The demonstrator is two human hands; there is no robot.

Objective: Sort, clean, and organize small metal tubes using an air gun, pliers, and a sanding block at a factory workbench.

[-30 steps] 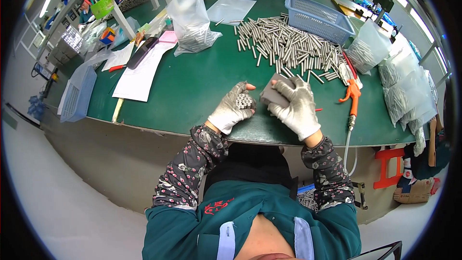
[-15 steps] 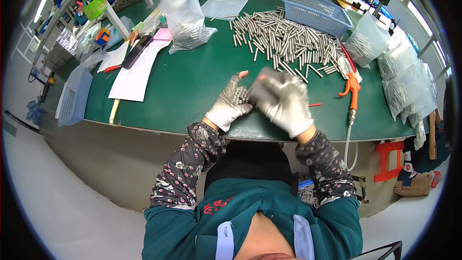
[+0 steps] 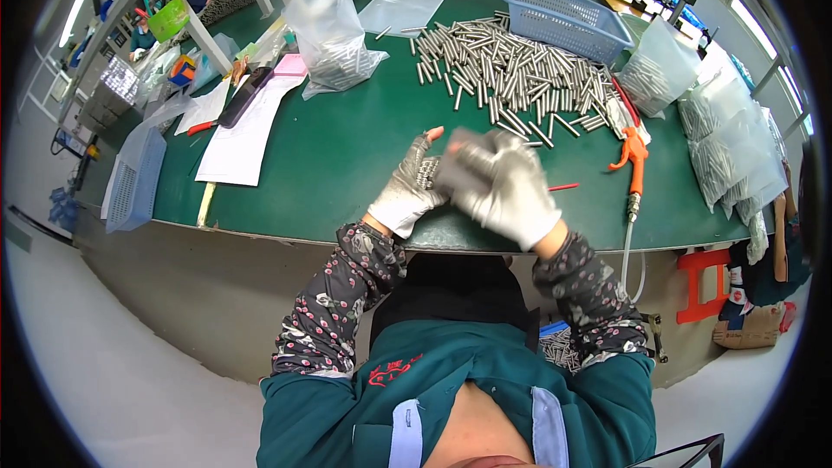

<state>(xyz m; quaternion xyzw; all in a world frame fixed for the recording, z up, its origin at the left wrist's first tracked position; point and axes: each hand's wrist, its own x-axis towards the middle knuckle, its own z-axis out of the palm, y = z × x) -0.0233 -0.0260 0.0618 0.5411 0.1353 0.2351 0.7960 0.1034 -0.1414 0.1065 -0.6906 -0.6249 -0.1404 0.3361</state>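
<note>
A worker in a teal shirt [image 3: 347, 390] and dark floral sleeves [image 3: 325, 295] handles metal pins at a green-topped workbench [image 3: 347, 152]. The L hand [image 3: 406, 191], in a white glove w/ greyed fingers, is curled around a tight bundle of short, silvery, cylindrical metal pins [image 3: 427, 172], ends toward the R side; one bare fingertip sticks up clear of the bundle. The R hand [image 3: 507, 189], gloved likewise and blurred, grasps a dark grey rectangular block [image 3: 462, 171], material unclear, fingers wrapped over its far side. Block overlaps the pins' ends in this view; whether the two touch, can't tell.

Step in hand, prob.: working the block against the bundle's end faces, i.e. rubbing or evening them up. Next move would call for a firm L grip so no pin slips, w/ the block kept flat to the ends; a loose hold could let pins slide out of line.

Beyond the hands, a large loose heap of the same pins [image 3: 511, 74] lies in front of a blue perforated plastic basket [image 3: 563, 26]. A thin red stick [image 3: 563, 186] lies just beside the R hand; an orange air gun w/ a pale hose [image 3: 635, 156] rests farther R. Clear plastic bags of pins stand both sides, incl. one at L [image 3: 334, 48].
</note>
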